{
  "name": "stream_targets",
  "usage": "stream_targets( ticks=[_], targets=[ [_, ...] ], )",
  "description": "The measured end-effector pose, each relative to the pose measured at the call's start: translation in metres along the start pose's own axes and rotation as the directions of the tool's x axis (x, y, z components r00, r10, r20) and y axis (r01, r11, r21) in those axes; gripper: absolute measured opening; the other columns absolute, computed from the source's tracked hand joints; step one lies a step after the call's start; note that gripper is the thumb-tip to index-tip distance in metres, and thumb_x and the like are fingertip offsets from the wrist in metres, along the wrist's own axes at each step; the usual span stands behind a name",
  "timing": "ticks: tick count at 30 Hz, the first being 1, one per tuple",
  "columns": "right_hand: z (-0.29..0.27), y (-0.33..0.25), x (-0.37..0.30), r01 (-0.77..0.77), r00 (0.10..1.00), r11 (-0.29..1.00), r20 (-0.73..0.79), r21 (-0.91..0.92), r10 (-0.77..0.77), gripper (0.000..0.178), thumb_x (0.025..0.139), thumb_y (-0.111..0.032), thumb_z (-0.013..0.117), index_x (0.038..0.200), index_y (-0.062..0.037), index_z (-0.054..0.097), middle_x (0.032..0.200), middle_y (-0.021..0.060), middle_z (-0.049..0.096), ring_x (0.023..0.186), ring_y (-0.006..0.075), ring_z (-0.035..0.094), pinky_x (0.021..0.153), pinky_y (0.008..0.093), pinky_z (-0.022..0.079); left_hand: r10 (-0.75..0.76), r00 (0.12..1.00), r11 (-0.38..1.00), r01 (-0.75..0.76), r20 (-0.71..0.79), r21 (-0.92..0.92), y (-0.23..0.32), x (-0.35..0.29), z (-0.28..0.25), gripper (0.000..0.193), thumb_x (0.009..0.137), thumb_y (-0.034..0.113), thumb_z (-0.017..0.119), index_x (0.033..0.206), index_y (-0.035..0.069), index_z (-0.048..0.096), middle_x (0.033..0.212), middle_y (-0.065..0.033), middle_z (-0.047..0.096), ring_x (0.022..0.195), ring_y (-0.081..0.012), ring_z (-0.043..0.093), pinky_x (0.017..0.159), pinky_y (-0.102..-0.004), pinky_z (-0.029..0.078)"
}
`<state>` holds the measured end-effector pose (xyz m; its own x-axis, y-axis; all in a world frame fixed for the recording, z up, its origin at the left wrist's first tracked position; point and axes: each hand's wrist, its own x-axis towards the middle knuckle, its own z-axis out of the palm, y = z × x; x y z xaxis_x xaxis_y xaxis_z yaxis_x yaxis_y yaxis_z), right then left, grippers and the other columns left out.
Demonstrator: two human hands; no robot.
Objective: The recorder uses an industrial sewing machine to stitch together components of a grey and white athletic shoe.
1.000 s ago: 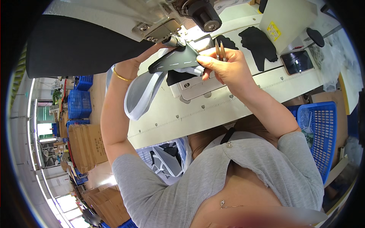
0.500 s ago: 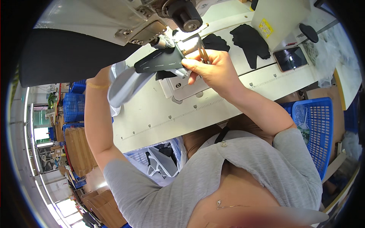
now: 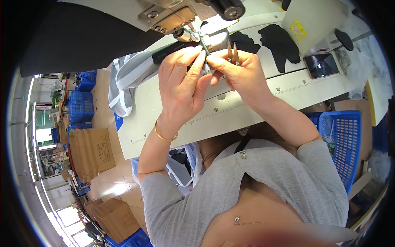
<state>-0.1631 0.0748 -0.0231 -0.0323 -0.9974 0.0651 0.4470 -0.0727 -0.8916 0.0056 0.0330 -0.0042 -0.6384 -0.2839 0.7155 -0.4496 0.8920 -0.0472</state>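
Note:
Under the sewing machine head (image 3: 175, 20), both my hands are close together at a dark fabric strip (image 3: 205, 46). My left hand (image 3: 179, 84) is closed, its fingertips pinching the strip's edge. My right hand (image 3: 247, 78) is closed too, with thumb and forefinger at the same strip. A pair of thread snips (image 3: 235, 53) is held in its fingers, blades pointing up. Pale grey fabric (image 3: 138, 74) joined to a dark piece (image 3: 163, 53) trails off to the left over the table edge. My fingers partly hide the fabric between them.
Black fabric pieces (image 3: 279, 47) lie on the white table (image 3: 185, 131) to the right, near a phone (image 3: 321, 66). A blue basket (image 3: 347, 144) stands at my right. A plastic-lined container (image 3: 197, 158) with pale and black pieces sits below the table edge. Cardboard boxes (image 3: 92, 152) stand left.
My left hand has come from behind the fabric at the left to beside my right hand, and pinches the strip. The pale fabric has swung left. The view has shifted slightly.

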Motion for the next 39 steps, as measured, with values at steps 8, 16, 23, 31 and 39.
stream_targets(
  ticks=[8, 16, 23, 31, 39],
  targets=[
    [0.004, 0.000, 0.002, -0.003, 0.999, 0.994, -0.031, 0.108, 0.007, 0.016, 0.094, -0.008, 0.062, 0.084, 0.0028, 0.068, 0.076, 0.0054, 0.067, 0.064, 0.0095, 0.064, 0.061, 0.0230, 0.052, 0.021, 0.999, 1.000, -0.021, -0.027, 0.002, -0.007, 0.005, 0.005, 0.030, 0.090, 0.023, 0.065, 0.105, -0.003, 0.068, 0.108, -0.0125, 0.065, 0.103, -0.0307, 0.059, 0.091, -0.0433, 0.045],
    [0.010, 0.005, 0.005, 0.056, 0.998, 0.993, -0.045, 0.103, -0.051, 0.018, 0.094, -0.007, 0.060, 0.079, 0.0006, 0.064, 0.076, 0.0027, 0.066, 0.067, 0.0069, 0.063, 0.063, 0.0214, 0.051, 0.035, 0.999, 0.997, -0.033, -0.027, 0.068, -0.013, 0.013, 0.007, 0.023, 0.088, 0.018, 0.065, 0.101, -0.001, 0.070, 0.103, -0.0101, 0.065, 0.099, -0.0283, 0.059, 0.091, -0.0416, 0.043],
    [0.013, 0.006, 0.004, 0.068, 0.996, 0.998, -0.060, 0.008, -0.067, 0.017, 0.094, -0.015, 0.062, 0.085, -0.0010, 0.068, 0.071, 0.0020, 0.067, 0.056, 0.0035, 0.056, 0.049, 0.0191, 0.039, -0.094, 0.992, 0.996, 0.093, -0.078, -0.010, -0.015, 0.010, 0.007, 0.016, 0.088, 0.015, 0.066, 0.097, 0.003, 0.072, 0.098, -0.0080, 0.065, 0.091, -0.0244, 0.060, 0.086, -0.0372, 0.043],
    [0.014, 0.011, 0.007, 0.082, 0.996, 0.997, -0.036, -0.006, -0.082, 0.016, 0.093, -0.014, 0.064, 0.092, -0.0003, 0.071, 0.079, 0.0032, 0.070, 0.062, 0.0072, 0.064, 0.052, 0.0189, 0.042, 0.214, 0.975, 0.929, -0.186, -0.054, 0.321, -0.017, 0.028, 0.000, 0.026, 0.065, 0.008, 0.070, 0.091, 0.009, 0.071, 0.093, -0.0015, 0.063, 0.085, -0.0184, 0.061, 0.081, -0.0350, 0.045],
    [0.013, 0.022, 0.010, 0.202, 0.978, 0.979, -0.057, 0.028, -0.200, 0.015, 0.092, -0.007, 0.060, 0.082, 0.0028, 0.066, 0.073, 0.0015, 0.065, 0.060, 0.0073, 0.062, 0.056, 0.0215, 0.049, 0.128, 0.989, 0.980, -0.114, -0.077, 0.163, -0.019, 0.026, 0.011, 0.021, 0.069, 0.005, 0.073, 0.090, 0.006, 0.070, 0.087, -0.0030, 0.064, 0.080, -0.0208, 0.061, 0.075, -0.0347, 0.046]
  ],
)
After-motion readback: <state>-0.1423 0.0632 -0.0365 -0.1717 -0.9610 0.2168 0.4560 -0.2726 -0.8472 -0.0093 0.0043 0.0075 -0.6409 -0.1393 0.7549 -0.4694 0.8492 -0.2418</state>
